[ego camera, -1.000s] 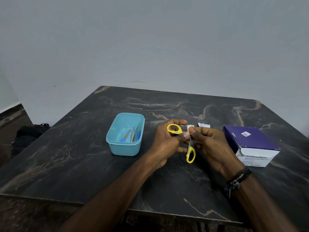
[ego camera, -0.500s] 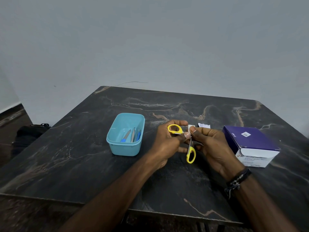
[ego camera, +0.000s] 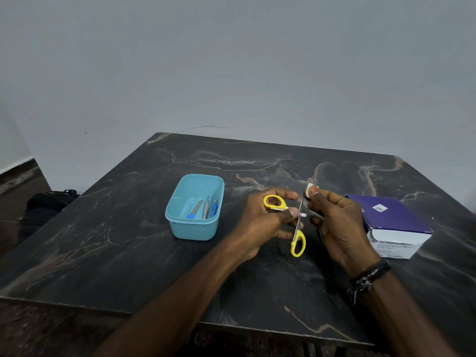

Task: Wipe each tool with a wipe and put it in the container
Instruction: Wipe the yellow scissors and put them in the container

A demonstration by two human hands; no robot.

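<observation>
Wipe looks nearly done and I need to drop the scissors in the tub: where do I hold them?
Probably the free lower yellow loop of the scissors, taken from the near side. It hangs clear below the left hand, with the bare blade up by the wipe.

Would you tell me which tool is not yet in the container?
The yellow scissors, held open in the left hand; the other tools lie in the container.

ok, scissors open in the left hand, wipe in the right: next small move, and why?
Probably draw the wipe down the upright blade: the right hand pinches it at that blade's tip, while the left hand holds the scissors open, not yet in the container.
</observation>
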